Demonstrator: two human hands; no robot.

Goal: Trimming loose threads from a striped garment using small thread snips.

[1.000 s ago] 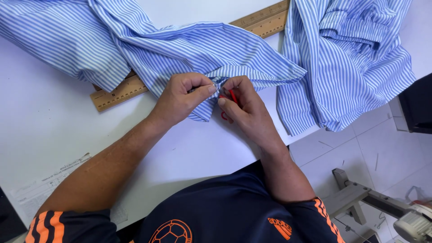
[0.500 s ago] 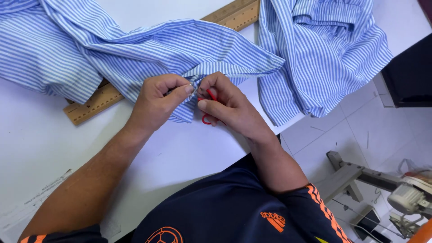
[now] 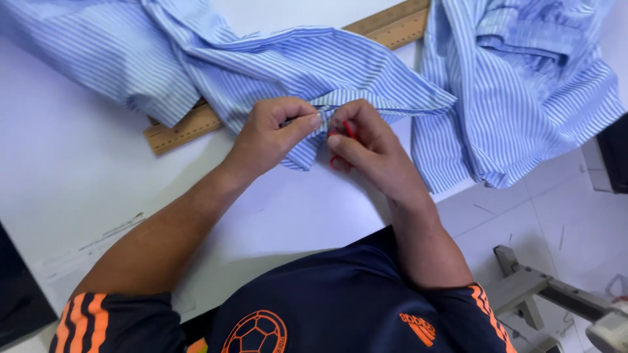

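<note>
Our left hand pinches the shirt edge taut so our right hand, gripping a red tool, works beside it.

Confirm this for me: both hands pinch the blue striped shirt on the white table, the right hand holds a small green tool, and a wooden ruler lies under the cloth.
One detail is off: the tool in the right hand is red, not green, as the head view shows. The rest stands: the left hand and the right pinch the blue striped shirt on the white table, and the wooden ruler lies under the cloth.

White table; pale, perhaps tiled floor.
</note>
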